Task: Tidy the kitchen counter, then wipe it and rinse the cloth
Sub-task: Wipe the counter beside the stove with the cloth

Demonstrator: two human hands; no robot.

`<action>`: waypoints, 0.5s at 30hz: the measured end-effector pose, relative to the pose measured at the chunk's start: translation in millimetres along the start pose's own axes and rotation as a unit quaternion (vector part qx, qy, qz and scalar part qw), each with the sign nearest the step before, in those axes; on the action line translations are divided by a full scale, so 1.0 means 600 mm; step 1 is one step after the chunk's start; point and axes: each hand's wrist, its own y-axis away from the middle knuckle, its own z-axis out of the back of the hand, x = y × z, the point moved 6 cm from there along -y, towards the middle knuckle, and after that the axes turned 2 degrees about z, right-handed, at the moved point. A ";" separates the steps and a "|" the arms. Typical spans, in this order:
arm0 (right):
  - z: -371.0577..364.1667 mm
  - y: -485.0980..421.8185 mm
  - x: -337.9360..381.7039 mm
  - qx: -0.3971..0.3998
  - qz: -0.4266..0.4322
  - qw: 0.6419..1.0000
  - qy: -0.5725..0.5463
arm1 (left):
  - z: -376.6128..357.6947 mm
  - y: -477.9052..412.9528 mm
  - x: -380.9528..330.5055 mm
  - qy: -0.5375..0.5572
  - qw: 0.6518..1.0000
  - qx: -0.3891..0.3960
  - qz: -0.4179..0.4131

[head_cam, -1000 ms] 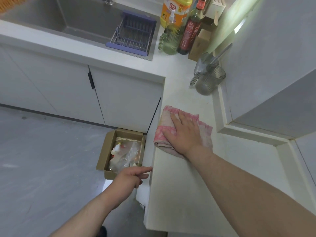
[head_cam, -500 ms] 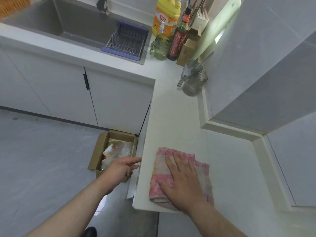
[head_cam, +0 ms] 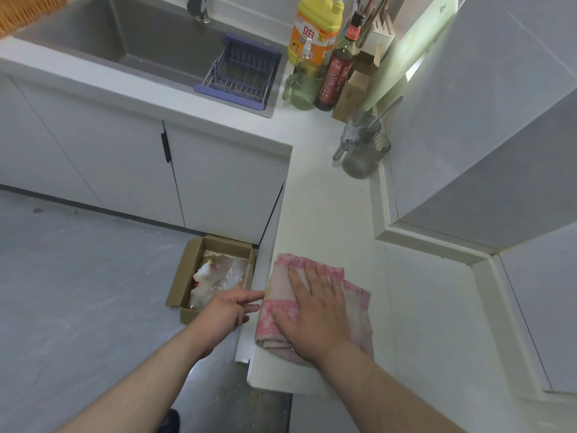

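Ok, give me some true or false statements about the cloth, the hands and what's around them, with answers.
1. The right hand lies flat on the cloth. True.
2. The left hand grips the cloth. False: its fingers are straight, at the counter edge, gripping nothing.
3. The box sits on the counter. False: it is on the floor.
4. A blue rack sits across the sink. True.
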 end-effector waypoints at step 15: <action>0.045 -0.210 -0.029 -0.052 -0.025 0.998 0.022 | 0.003 -0.010 0.023 0.009 1.000 -0.006 0.001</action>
